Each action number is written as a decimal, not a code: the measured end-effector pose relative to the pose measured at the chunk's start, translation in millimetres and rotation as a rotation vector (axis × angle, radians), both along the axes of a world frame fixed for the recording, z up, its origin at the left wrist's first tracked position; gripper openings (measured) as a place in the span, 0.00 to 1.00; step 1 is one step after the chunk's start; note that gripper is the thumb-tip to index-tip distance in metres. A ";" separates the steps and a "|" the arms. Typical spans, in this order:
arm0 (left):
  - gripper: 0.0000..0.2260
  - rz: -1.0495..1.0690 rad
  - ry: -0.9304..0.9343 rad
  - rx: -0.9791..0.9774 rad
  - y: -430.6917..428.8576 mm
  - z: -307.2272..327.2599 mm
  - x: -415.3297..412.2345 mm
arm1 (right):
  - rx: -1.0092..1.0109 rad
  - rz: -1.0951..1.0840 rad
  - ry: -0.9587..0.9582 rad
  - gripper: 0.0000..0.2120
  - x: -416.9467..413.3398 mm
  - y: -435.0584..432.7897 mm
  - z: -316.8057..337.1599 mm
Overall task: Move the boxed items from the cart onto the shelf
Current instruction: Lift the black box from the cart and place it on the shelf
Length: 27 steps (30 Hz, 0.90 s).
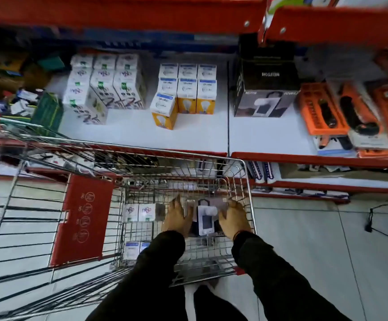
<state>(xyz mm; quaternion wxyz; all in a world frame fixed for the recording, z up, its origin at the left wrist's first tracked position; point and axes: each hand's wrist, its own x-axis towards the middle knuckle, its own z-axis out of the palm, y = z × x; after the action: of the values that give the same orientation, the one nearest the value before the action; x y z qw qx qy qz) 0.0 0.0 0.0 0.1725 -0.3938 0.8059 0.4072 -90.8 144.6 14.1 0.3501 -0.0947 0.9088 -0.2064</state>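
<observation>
The fingers (179,206) of the left hand (177,217) lay spread against the left side of a dark box (206,216) printed with a white device, and the fingers of the right hand (232,219) were pressed to its right side, so both hands were clamped on the box between them. The box sat low inside the wire cart (249,193), near its right wall. Both forearms wore black sleeves (257,256) reaching down over the cart's near rim.

Left of the held box, 2 small white boxes (139,212) stood side by side on the cart floor, and 2 blue-and-white boxes (135,249) lay nearer the person by the left wall. A red flap (84,218) hung on the cart's left side.

Beyond the cart, the white shelf (142,135) with a red front edge carried a block of white boxes (104,86) toward its left end, yellow-and-white bulb boxes (186,93) at its middle, a stack of matching dark boxes (266,89) just past the shelf seam, and orange packs (322,110) toward the right end.
</observation>
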 end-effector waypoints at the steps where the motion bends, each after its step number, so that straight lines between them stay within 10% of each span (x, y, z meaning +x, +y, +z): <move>1: 0.30 0.044 -0.051 0.066 0.0 -12.4 -1.5 | 0.018 -0.007 -0.029 0.19 0.1 0.2 -8.8; 10: 0.17 0.167 -0.182 0.215 9.0 -75.3 -2.8 | 0.056 -0.119 -0.130 0.18 1.8 -0.2 -56.2; 27: 0.13 0.478 0.426 0.130 6.4 49.6 31.6 | -0.324 -0.260 0.188 0.13 13.6 6.6 67.6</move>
<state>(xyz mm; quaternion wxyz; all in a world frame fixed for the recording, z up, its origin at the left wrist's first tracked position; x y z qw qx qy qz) 31.6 6.4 49.6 -0.0757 -0.4662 0.6808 0.5599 -77.2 151.1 81.7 0.2143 -0.0504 0.8970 -0.3833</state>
